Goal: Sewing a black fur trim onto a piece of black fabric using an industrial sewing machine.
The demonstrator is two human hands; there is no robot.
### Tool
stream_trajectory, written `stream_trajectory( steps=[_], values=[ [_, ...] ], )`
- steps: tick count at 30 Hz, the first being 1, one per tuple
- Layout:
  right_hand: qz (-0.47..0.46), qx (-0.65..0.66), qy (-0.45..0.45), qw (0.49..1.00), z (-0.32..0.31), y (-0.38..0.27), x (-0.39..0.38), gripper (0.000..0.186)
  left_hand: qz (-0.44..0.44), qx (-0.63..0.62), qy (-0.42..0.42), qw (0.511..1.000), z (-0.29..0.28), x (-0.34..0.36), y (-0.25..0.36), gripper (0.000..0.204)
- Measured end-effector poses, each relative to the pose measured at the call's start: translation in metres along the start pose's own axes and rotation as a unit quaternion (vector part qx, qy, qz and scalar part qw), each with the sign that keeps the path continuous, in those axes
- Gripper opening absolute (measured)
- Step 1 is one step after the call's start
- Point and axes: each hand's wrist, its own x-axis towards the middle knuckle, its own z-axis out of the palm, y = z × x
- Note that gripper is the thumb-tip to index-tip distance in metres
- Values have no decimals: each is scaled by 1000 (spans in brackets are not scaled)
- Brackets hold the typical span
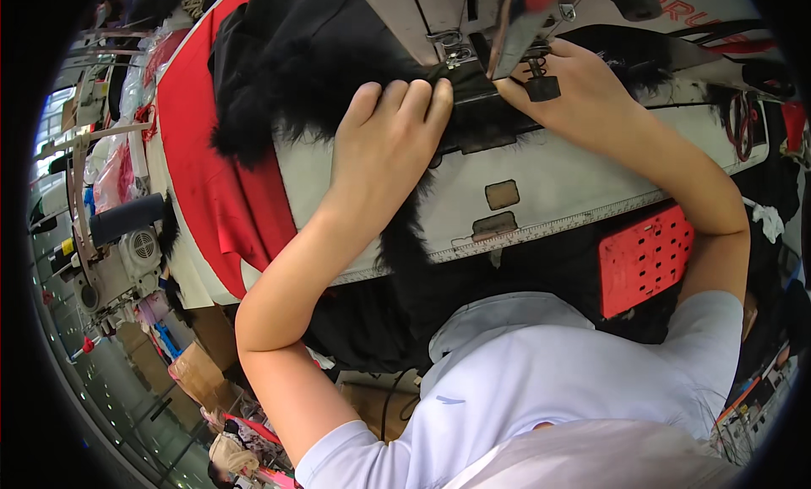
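Observation:
A white sewing machine [384, 3] stands over the table, its presser foot and metal parts [457, 54] close above a piece of black fabric with fur trim [296, 88]. Left of the presser foot, my left hand [384, 138] presses down with curled fingers, closed on the edge of the black fabric. My right hand [587, 92] is on the other side, its thumb by the needle area and its fingers partly hidden behind the machine head; it appears to grip the same fabric. A strip of black fur [404, 240] hangs over the table's near edge.
Red fabric [198, 151] drapes over the table's left side. A measuring tape strip [541, 229] runs along the near edge of the white tabletop [557, 172]. A red perforated panel [646, 257] sits below at right. Another machine with a motor [139, 252] stands at left.

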Motion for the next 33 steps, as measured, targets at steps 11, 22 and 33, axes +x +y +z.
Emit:
stream_trajectory(
  steps=[11, 22, 33],
  values=[
    [-27, -39, -51, 998, -2, 15, -3, 7, 21, -41, 47, 998, 4, -10, -3, 12],
    [20, -3, -48, 999, 10, 10, -2, 10, -6, -43, 78, 996, 13, -2, 2, 19],
    [-23, 10, 3, 1000, 12, 13, -5, 8, 24, -123, 93, 988, 11, 1, 1, 9]
  ],
)
